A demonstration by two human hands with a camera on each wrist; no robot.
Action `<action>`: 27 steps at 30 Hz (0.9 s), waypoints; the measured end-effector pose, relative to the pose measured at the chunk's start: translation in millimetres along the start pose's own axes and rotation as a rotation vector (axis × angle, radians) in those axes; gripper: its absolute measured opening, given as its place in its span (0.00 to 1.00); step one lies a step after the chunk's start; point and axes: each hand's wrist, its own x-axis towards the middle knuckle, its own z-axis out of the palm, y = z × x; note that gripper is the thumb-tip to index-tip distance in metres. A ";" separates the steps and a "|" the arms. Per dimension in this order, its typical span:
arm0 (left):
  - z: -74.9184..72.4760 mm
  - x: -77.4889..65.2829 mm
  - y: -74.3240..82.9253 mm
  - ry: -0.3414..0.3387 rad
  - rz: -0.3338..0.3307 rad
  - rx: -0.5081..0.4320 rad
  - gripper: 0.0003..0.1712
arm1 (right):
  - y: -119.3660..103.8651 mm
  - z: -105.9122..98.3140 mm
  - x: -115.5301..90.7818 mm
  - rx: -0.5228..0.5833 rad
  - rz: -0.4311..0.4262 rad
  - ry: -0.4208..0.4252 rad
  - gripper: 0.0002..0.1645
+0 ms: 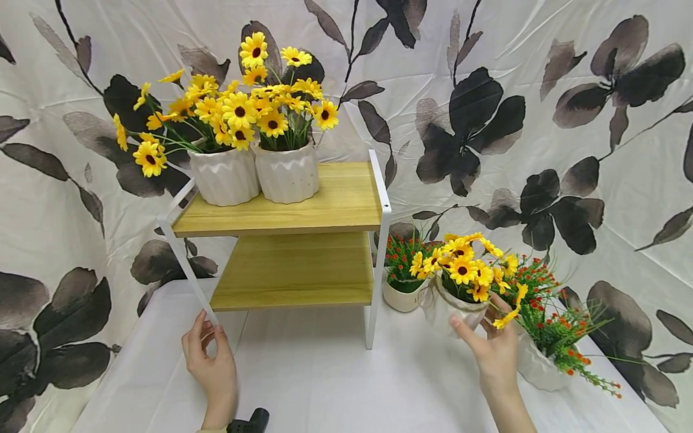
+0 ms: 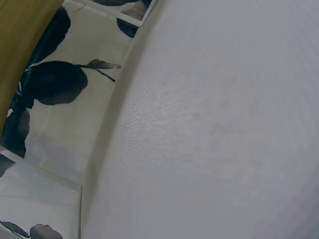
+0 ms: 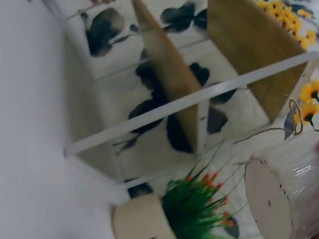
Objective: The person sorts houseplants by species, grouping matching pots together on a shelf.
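My right hand (image 1: 495, 346) grips a white ribbed flowerpot (image 1: 452, 310) of yellow artificial sunflowers (image 1: 462, 267), thumb on the near side. In the right wrist view the underside of this pot (image 3: 269, 199) shows, so it is off the table, with a loose twine bow at its rim. The fingertips and thumb of my left hand (image 1: 211, 358) are at the lower front left leg of a two-tier wooden shelf (image 1: 346, 201) with a white frame. Two more white pots (image 1: 287, 174) of sunflowers stand side by side on its top board, towards the left.
Right of the shelf, a cream pot (image 1: 402, 297) of red-flowered greenery stands on the white tablecloth (image 1: 346, 385). Another white pot (image 1: 541, 367) with red flowers stands at the far right, partly behind my right hand. A floral cloth (image 1: 563, 150) hangs behind everything.
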 end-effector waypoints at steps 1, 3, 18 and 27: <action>-0.1 0.4 -0.8 -0.002 -0.004 -0.001 0.25 | -5.4 0.6 0.5 0.007 0.009 -0.012 0.43; 0.4 0.6 -2.1 0.009 0.003 -0.004 0.25 | -16.6 2.0 1.6 0.039 0.015 -0.033 0.42; -0.3 0.2 -0.1 0.006 0.000 -0.011 0.25 | -80.9 11.0 6.8 0.185 -0.032 -0.157 0.26; 0.4 -0.6 -1.6 0.010 0.000 -0.011 0.25 | -112.7 17.7 8.2 0.221 -0.106 -0.310 0.26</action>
